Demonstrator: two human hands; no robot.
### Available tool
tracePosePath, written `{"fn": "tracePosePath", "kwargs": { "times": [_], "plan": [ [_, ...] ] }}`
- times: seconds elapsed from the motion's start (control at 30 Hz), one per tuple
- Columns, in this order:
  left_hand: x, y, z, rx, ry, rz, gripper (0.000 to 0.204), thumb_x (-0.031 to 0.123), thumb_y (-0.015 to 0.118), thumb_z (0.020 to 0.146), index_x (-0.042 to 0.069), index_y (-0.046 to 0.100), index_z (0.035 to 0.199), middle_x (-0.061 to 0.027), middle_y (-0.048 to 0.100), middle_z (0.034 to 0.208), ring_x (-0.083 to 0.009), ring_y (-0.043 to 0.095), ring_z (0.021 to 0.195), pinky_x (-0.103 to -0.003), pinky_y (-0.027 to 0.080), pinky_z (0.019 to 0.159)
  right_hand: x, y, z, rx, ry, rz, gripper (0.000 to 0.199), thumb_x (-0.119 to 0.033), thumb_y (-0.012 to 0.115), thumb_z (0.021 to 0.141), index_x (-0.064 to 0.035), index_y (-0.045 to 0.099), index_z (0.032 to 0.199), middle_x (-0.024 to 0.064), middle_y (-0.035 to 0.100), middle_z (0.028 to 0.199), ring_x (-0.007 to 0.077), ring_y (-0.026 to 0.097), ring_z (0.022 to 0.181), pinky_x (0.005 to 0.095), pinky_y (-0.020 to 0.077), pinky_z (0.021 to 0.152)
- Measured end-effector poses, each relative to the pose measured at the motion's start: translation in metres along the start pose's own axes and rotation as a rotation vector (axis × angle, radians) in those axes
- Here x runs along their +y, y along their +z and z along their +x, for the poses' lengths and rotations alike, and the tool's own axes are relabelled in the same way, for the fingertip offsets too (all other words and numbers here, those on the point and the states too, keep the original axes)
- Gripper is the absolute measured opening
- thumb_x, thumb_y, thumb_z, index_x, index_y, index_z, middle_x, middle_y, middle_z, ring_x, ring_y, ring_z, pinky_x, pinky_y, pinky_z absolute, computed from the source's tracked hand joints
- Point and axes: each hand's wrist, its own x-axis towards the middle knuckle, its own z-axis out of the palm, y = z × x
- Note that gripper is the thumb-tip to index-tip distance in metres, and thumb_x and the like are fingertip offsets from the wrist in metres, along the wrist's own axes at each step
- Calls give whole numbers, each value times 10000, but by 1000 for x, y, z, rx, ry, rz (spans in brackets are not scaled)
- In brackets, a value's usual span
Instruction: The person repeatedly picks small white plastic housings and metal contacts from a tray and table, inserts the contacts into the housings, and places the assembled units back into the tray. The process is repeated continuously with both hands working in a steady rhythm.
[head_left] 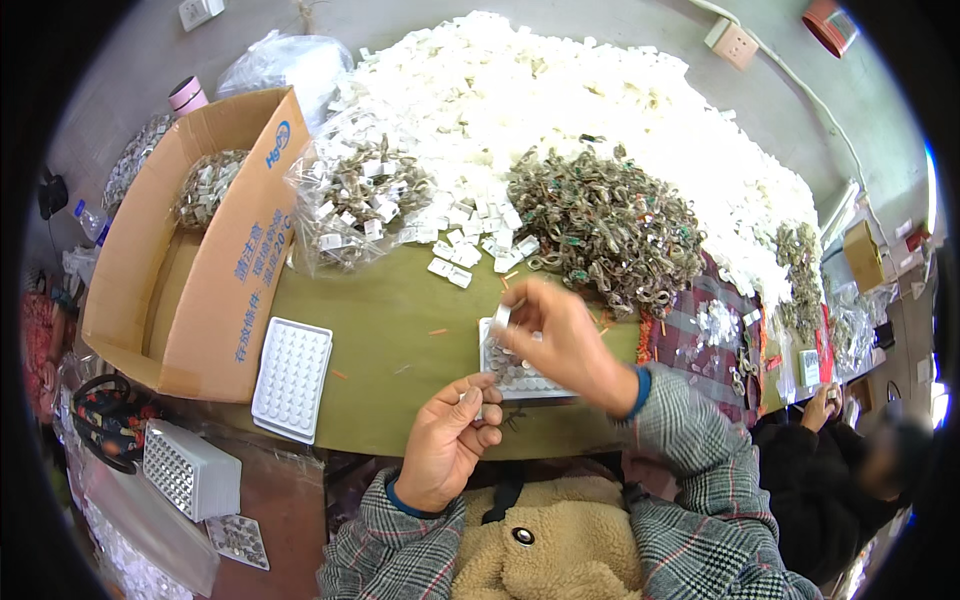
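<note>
My left hand (452, 435) is curled near the table's front edge and pinches a small pale part between thumb and fingers. My right hand (552, 335) hovers over a white dimpled tray (530, 380) partly filled with small round metal pieces, and holds a thin pale strip upright at its fingertips. Behind the tray lies a heap of grey-brown looped parts (600, 220) and a big mound of small white plastic pieces (540, 90).
An empty white dimpled tray (292, 378) lies to the left, beside an open cardboard box (215, 290). A clear bag of mixed parts (355, 195) sits behind. A stack of trays (190, 470) stands lower left. Another person in dark clothing (850, 470) sits at right.
</note>
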Motion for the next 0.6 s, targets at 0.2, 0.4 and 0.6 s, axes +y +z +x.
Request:
{"fn": "tracePosePath", "kwargs": {
  "times": [0.2, 0.4, 0.6],
  "plan": [
    [-15, -2, 1, -89, 111, -137, 227, 128, 556, 1018, -7, 570, 1200, -42, 635, 985, -93, 622, 790, -240, 567, 681, 0, 33, -60, 145, -348, 68, 300, 25, 748, 754, -4, 583, 1003, 131, 588, 1040, 272, 596, 961, 364, 491, 852],
    [-12, -4, -3, -66, 176, -90, 228, 170, 589, 1005, 0, 591, 1157, -73, 657, 982, -85, 617, 746, -241, 544, 606, -5, 11, -51, -148, -374, 54, 227, -25, 755, 775, -16, 628, 963, 136, 610, 1035, 281, 601, 1017, 373, 488, 878],
    [-2, -9, -1, -81, 169, -34, 227, 212, 598, 1002, -5, 595, 1069, -179, 687, 1074, -109, 641, 668, -242, 529, 520, 43, -51, 36, 98, -670, -1119, 56, -55, 633, 710, -84, 671, 681, 48, 563, 778, 228, 539, 885, 379, 393, 879]
  ]
}}
